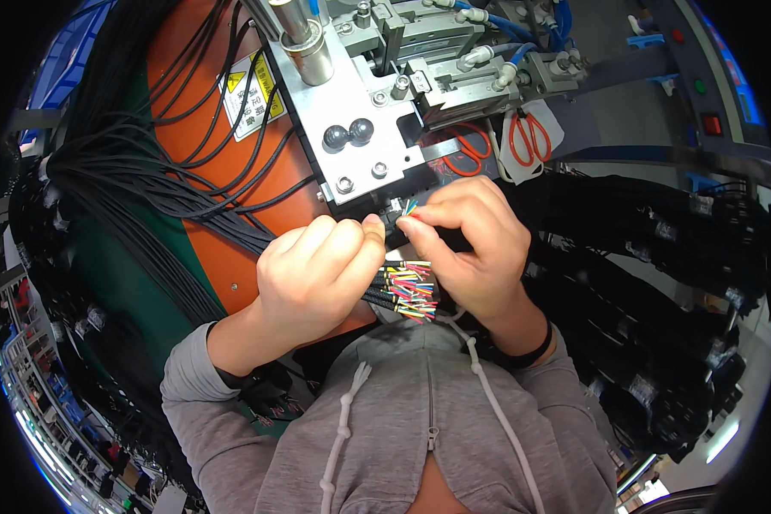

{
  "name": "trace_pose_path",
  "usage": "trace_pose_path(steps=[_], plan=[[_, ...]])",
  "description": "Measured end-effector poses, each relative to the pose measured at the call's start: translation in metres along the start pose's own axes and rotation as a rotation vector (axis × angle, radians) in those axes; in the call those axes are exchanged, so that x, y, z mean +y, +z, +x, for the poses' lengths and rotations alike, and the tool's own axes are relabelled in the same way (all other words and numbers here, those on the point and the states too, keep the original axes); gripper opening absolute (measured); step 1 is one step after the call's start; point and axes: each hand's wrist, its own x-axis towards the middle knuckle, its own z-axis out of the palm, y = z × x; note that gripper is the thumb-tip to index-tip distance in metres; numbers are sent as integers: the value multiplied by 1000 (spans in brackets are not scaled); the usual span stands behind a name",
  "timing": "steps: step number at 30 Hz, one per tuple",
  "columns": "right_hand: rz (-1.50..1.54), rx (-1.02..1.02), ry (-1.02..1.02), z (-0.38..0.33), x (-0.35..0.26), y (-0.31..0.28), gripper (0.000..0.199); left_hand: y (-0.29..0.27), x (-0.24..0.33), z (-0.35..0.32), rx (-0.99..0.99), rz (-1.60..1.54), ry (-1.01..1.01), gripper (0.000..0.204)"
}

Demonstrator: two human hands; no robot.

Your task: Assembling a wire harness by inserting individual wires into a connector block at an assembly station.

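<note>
From above, the person's left hand (321, 274) is curled into a loose fist around a bunch of black cables (384, 295), whose stripped coloured wire ends (413, 291) fan out just to the right of its knuckles, between the two hands. The right hand (475, 248) is pinched shut, thumb and forefinger gripping a small tuft of coloured wires (409, 206) that sits right at the fingertips, just under the lower edge of a grey metal machine (351, 94). The thumbs of both hands nearly touch there. Behind the machine hang two pairs of orange-handled scissors (529, 137). More black cable lies draped over the orange surface (231, 231) to the left.
</note>
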Motion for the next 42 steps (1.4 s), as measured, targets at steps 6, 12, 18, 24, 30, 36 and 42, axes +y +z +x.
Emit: trace_pose_path(steps=[6, 12, 18, 24, 30, 36, 42], plan=[[323, -402, 457, 12, 9, -27, 10, 7, -2, -2, 7, 43, 58, 27], [374, -302, 416, 2, 25, -17, 8, 8, 1, -2, -42, 26, 45, 34], [61, -165, 214, -2, 24, 7, 7, 9, 7, -2, -146, 106, -14, 36], [-17, -97, 127, -8, 28, 18, 9, 8, 11, -1, -198, 142, -76, 35], [307, -55, 453, -20, 38, 29, 7, 9, 7, -2, -191, 123, -65, 33], [346, -20, 498, -23, 36, 31, 7, 13, 4, -3, -100, 4, -125, 28], [310, 25, 476, -20, 33, 31, 7, -3, 11, -7, -182, 112, -178, 26]])
